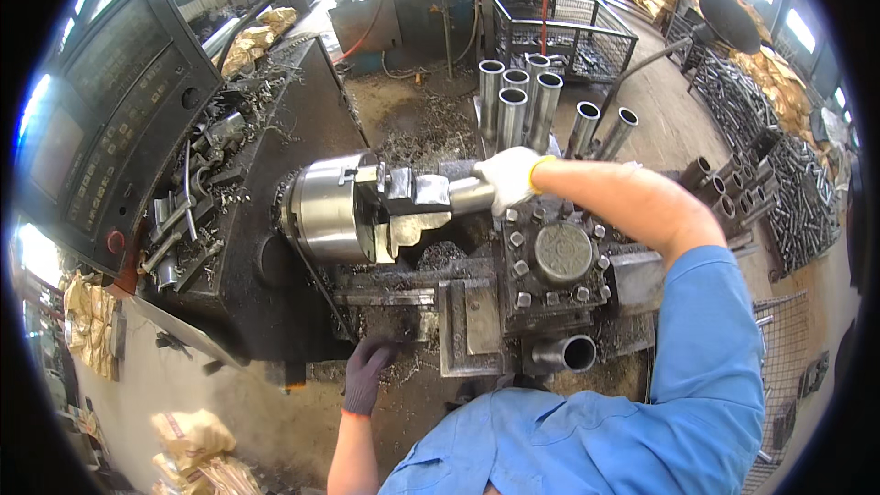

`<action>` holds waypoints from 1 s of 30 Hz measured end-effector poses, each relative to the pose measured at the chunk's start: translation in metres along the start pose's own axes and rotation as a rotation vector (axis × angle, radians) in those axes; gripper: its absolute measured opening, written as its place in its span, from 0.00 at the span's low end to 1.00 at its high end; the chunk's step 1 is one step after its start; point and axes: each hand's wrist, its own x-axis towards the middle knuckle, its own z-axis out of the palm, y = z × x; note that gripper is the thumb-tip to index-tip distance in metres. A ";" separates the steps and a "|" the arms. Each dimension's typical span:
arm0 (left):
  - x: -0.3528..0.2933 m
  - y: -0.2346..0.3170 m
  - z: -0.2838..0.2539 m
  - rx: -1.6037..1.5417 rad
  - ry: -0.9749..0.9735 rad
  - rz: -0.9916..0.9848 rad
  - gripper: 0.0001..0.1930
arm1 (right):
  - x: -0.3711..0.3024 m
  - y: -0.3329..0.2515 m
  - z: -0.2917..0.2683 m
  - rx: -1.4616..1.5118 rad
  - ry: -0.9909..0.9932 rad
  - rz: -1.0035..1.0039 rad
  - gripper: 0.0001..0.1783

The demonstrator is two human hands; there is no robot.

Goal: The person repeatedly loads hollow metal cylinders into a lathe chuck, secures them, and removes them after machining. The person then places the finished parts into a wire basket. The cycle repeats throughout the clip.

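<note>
My right hand [510, 178], in a white glove with a yellow cuff, is wrapped round the outer end of a shiny metal tube [471, 195]. The tube's other end reaches the stepped jaws [414, 191] of a lathe chuck [328, 211]; whether they grip it I cannot tell. Below my right hand stands the square tool post [561, 257], with several bolts round its round cap. My left hand [367, 372], in a dark glove with an orange cuff, hangs low in front of the lathe bed, near the lower end of a slanting thin bar [332, 301]. Its fingers are smeared by motion.
Several upright metal tubes [511, 115] stand behind the tool post. Another tube [566, 354] lies at its near side. On the left are a control panel [119, 128] and scrap-strewn housing [275, 142]. A wire cage [564, 32] stands behind; heaped metal parts [797, 192] lie at right.
</note>
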 end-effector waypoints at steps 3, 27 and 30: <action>-0.036 -0.078 -0.046 -0.415 0.273 -0.130 0.14 | 0.026 0.004 0.023 0.216 -0.079 -0.048 0.45; 0.062 -0.176 -0.105 -0.557 0.023 -0.134 0.17 | 0.039 -0.013 0.016 0.226 -0.107 -0.102 0.44; 0.034 -0.159 -0.097 -0.515 0.296 -0.163 0.16 | 0.028 -0.001 0.008 0.343 -0.100 -0.109 0.36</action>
